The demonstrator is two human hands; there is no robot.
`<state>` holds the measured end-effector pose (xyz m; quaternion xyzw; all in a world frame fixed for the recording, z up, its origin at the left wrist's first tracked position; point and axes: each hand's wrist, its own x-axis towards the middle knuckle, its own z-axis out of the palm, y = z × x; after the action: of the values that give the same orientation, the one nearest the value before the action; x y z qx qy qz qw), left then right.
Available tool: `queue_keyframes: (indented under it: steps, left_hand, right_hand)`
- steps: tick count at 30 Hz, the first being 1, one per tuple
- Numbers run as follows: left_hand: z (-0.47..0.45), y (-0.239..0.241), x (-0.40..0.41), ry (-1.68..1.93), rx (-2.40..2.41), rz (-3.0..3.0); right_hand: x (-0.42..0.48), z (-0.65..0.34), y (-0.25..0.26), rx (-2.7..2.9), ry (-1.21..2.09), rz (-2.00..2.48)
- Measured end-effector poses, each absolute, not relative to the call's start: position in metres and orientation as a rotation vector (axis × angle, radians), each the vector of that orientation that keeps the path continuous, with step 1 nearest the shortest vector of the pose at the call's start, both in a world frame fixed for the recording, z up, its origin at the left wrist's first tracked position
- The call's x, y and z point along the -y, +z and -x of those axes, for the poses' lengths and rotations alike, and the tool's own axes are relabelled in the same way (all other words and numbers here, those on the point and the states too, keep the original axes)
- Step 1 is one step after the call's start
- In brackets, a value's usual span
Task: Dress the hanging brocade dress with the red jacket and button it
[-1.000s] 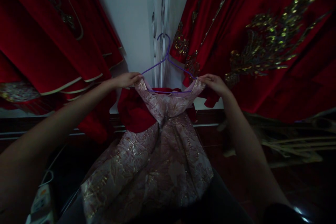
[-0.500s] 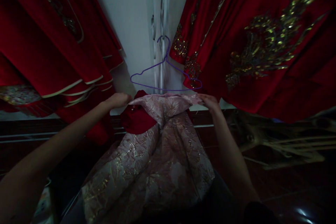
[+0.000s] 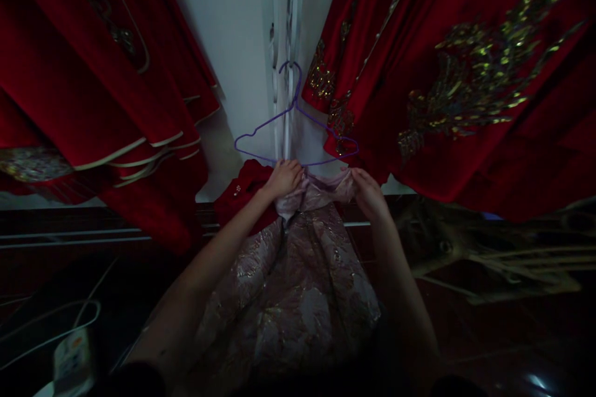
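Note:
A pink brocade dress (image 3: 302, 298) with gold leaf patterns hangs down in front of me, its top edge just under a purple hanger (image 3: 265, 125). My left hand (image 3: 285, 178) is closed on the middle of the dress's top edge. At the right end of that edge, my right hand (image 3: 367, 189) pinches the cloth between thumb and fingers. Red cloth (image 3: 244, 189) with a small shiny ornament shows behind and left of the dress top. The hanger's hook rests against white straps (image 3: 288, 25); its lower bar touches or nearly touches my left fingers.
Red garments (image 3: 102, 74) with pale piping hang at the left. Another red garment (image 3: 465, 155) with gold sequin embroidery hangs at the right. A power strip (image 3: 73, 356) with a white cord lies low at left. A dark folded frame (image 3: 503, 254) stands at lower right.
My left hand has moved right, from the left end of the dress's top edge to its middle, gathering the cloth. My right hand stays at its end.

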<state>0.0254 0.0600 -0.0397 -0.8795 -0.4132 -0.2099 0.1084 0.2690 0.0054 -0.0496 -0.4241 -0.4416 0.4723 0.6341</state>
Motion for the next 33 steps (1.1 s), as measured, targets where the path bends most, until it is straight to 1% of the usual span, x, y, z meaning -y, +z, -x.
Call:
queue_keyframes:
  steps: [2, 4, 8, 11, 15, 19, 24, 28, 33]
  left_hand:
    - [-0.035, -0.053, -0.034, -0.76, 1.361, 2.442]
    - [-0.037, -0.054, -0.001, -0.862, 1.436, 2.329]
    - [-0.019, -0.033, 0.049, -0.951, 1.384, 2.34]
    - [0.004, -0.021, 0.048, -0.937, 1.347, 2.389]
    - [0.022, -0.029, 0.024, -0.848, 1.317, 2.401]
    - [0.017, -0.038, 0.019, -0.856, 1.297, 2.398]
    - [0.008, -0.038, 0.03, -0.928, 1.32, 2.388]
    - [0.004, -0.034, 0.034, -0.923, 1.299, 2.481]
    - [-0.004, -0.028, 0.031, -0.876, 1.238, 2.626]
  right_hand:
    - [-0.01, -0.272, -0.054, 0.847, 0.959, 0.962]
    - [-0.015, -0.278, -0.058, 0.713, 0.865, 0.941]
    - [-0.019, -0.292, -0.062, 0.689, 0.909, 0.879]
    - [-0.02, -0.294, -0.061, 0.649, 0.989, 0.816]
    - [-0.023, -0.293, -0.063, 0.528, 1.056, 0.729]
    - [-0.025, -0.295, -0.065, 0.51, 1.08, 0.702]
    - [-0.024, -0.294, -0.063, 0.593, 1.069, 0.707]
    - [-0.02, -0.292, -0.057, 0.732, 0.886, 0.81]
    - [-0.026, -0.294, -0.032, 1.035, 0.439, 1.036]
